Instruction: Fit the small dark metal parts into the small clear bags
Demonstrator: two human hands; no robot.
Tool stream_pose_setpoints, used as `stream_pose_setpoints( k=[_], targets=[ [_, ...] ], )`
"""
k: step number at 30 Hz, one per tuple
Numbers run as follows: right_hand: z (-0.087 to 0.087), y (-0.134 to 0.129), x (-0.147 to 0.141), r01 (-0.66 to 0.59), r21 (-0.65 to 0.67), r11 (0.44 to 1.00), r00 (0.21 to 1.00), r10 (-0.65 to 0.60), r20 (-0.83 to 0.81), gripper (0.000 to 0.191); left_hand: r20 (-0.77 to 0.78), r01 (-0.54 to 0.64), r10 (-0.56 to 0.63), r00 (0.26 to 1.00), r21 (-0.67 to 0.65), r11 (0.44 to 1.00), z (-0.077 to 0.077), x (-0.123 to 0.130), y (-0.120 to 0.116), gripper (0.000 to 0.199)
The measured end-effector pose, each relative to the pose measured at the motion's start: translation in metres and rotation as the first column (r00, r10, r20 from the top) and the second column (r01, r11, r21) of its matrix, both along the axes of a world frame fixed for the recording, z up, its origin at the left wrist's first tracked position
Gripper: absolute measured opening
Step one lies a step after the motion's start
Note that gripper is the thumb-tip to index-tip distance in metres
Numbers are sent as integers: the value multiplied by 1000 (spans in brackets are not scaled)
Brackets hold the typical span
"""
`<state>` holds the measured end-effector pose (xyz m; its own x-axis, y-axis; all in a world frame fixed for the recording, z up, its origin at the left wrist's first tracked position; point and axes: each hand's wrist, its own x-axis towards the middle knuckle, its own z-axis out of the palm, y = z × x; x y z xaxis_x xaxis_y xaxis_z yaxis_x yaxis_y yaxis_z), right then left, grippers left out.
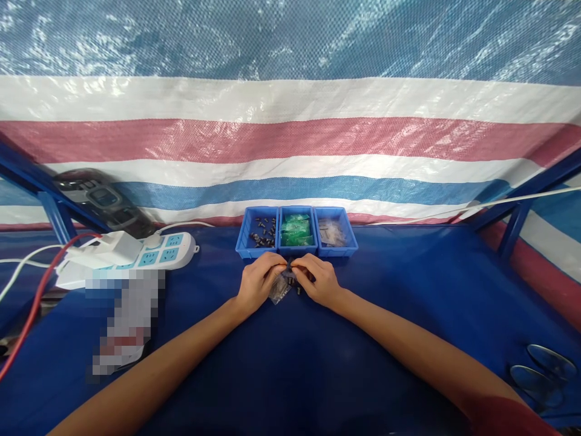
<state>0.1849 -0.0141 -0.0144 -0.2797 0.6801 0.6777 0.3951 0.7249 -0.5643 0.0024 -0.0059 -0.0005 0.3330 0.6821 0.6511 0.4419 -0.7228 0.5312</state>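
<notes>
My left hand (261,281) and my right hand (319,280) meet just in front of the blue bins. Fingertips of both hands pinch a small dark part (289,265), whose kind is too small to make out. Under the left fingers lies a small clear plastic bag (279,290). A few dark screw-like pieces (298,290) rest on the table by the right fingers, partly hidden. The left bin (257,252) holds several dark screws, the middle bin (297,249) green packets, and the right bin (338,251) clear packets.
On the left of the blue table (290,375) lie a white power strip (175,251) with plugs and cables, and a blurred-out item (129,327). A dark bottle-like object (106,203) leans behind them. Glasses (540,372) lie at the right. Striped sheeting (290,139) hangs behind.
</notes>
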Motion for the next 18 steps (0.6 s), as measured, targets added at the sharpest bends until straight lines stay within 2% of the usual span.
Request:
stream_pose_setpoints(
  k=[8, 18],
  targets=[
    [-3, 1, 0, -3, 4, 1000, 1000, 3, -1, 17, -24, -66, 63, 998, -140, 988, -6, -1, -2, 18],
    [-3, 1, -1, -50, 31, 998, 998, 49, 36, 16, -29, -30, 26, 999, -155, 987, -6, -1, -3, 19]
  ],
)
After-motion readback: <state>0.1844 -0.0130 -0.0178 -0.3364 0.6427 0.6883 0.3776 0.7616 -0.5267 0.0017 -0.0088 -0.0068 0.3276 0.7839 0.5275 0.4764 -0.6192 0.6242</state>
